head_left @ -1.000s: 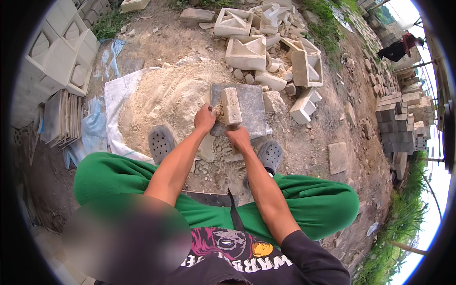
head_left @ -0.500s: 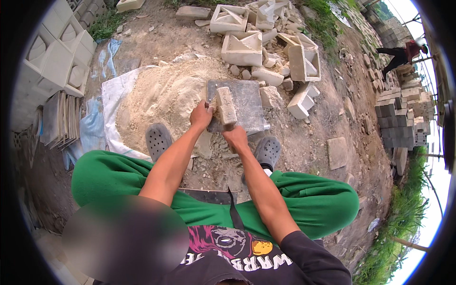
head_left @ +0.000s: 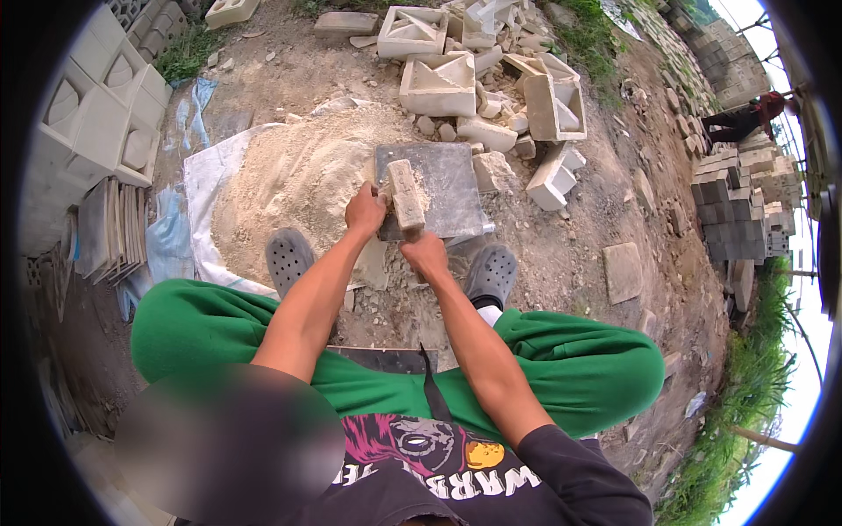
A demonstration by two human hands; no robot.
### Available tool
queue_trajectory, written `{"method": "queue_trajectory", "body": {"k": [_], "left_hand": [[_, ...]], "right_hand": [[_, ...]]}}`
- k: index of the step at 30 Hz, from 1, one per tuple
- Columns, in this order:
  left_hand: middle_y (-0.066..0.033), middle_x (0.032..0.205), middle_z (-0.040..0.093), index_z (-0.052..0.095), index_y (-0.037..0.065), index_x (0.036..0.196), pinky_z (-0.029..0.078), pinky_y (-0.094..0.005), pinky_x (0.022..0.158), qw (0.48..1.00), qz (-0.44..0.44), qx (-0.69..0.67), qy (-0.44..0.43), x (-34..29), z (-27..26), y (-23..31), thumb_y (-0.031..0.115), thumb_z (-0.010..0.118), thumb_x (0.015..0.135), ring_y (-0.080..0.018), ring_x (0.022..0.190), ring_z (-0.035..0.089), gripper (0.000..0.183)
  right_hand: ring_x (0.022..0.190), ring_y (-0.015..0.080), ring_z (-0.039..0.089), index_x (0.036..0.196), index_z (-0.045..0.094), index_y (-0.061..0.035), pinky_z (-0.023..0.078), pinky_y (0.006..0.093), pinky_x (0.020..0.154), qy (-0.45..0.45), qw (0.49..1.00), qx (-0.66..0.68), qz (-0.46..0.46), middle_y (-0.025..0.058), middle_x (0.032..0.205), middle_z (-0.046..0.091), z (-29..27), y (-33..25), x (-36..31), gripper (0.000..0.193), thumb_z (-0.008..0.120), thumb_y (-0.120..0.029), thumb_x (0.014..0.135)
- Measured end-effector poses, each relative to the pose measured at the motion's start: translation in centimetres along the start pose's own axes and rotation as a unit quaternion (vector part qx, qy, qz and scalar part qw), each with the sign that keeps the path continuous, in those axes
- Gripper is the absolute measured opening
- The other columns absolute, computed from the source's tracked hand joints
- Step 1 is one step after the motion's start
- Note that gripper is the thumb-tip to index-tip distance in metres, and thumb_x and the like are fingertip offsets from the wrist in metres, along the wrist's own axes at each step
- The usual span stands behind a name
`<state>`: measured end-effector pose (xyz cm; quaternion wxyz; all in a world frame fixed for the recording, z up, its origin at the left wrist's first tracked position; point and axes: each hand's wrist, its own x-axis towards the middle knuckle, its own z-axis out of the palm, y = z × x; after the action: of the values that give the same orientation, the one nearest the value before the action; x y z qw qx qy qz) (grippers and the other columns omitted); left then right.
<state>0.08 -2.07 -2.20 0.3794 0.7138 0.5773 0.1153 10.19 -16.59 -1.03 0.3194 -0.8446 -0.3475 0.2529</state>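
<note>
Hammer (head_left: 406,195): blocky oblong head, pale tan, dusty, scuffed; long side runs away from the person, far end leaning slightly left.
Hammer handle (head_left: 413,234): mostly hidden, wrapped by the right hand (head_left: 425,254) at the head's near end.
Hammer place: above the left half of the slab; contact with it, can't tell.
Slab (head_left: 454,188): dark grey, roughly square, flat, pale dust smeared over top.
Slab place: in front of the person; left hand (head_left: 366,210) at its left edge, fingers curled, contents unclear.
Crumbs (head_left: 419,184): pale, loose, on the slab just beside the hammer head.
</note>
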Motion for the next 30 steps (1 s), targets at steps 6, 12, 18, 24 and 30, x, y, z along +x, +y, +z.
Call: {"method": "queue_trajectory", "body": {"k": [6, 12, 18, 24, 30], "left_hand": [[-0.0146, 0.109, 0.072, 0.063, 0.008, 0.114, 0.052, -0.0447, 0.088, 1.0, -0.013, -0.026, -0.002, 0.3, -0.6, -0.9, 0.029, 0.069, 0.088, -0.035, 0.102, 0.068, 0.034], [-0.0167, 0.11, 0.071, 0.058, -0.001, 0.123, 0.053, -0.0396, 0.089, 0.983, -0.043, -0.169, 0.062, 1.1, 1.5, -4.5, 0.026, 0.07, 0.089, -0.0281, 0.102, 0.069, 0.045], [-0.0182, 0.118, 0.065, 0.053, -0.001, 0.131, 0.052, -0.0395, 0.09, 0.951, -0.128, -0.273, 0.068, 1.0, 0.3, -4.2, 0.024, 0.068, 0.091, -0.027, 0.104, 0.066, 0.049], [-0.019, 0.113, 0.057, 0.06, 0.007, 0.12, 0.051, -0.046, 0.089, 0.991, -0.041, -0.074, 0.107, -1.4, -0.5, -4.8, 0.026, 0.065, 0.091, -0.0345, 0.099, 0.063, 0.035], [-0.0166, 0.117, 0.059, 0.061, 0.01, 0.124, 0.051, -0.0463, 0.089, 0.997, -0.028, -0.023, 0.074, -2.3, -1.9, -5.3, 0.03, 0.066, 0.09, -0.0368, 0.1, 0.063, 0.039]], "right_hand": [[0.066, 0.0284, 0.072, 0.091, 0.073, 0.002, 0.055, 0.0406, 0.064, -0.075, 0.992, -0.001, 0.099, 0.017, 0.075, 0.072, -1.4, -1.9, 1.2, 0.038, 0.075, -0.031, 0.073], [0.071, 0.0299, 0.073, 0.088, 0.072, 0.0018, 0.055, 0.0402, 0.068, -0.018, 0.997, 0.064, 0.031, 0.0183, 0.077, 0.073, -2.5, -5.4, 0.6, 0.04, 0.076, -0.035, 0.071], [0.079, 0.0332, 0.074, 0.093, 0.074, 0.0016, 0.056, 0.0427, 0.078, -0.086, 0.986, -0.058, 0.128, 0.0189, 0.08, 0.073, -1.7, -1.3, 0.6, 0.044, 0.075, -0.035, 0.071], [0.061, 0.028, 0.071, 0.089, 0.073, 0.0043, 0.055, 0.0398, 0.061, -0.059, 0.994, -0.039, 0.079, 0.0161, 0.071, 0.071, -2.6, -2.8, 2.7, 0.041, 0.074, -0.033, 0.072], [0.058, 0.0252, 0.069, 0.082, 0.071, 0.0003, 0.055, 0.0395, 0.059, -0.023, 1.0, 0.017, 0.0, 0.0134, 0.066, 0.069, -1.3, -5.2, 1.2, 0.033, 0.072, -0.032, 0.076]]}}
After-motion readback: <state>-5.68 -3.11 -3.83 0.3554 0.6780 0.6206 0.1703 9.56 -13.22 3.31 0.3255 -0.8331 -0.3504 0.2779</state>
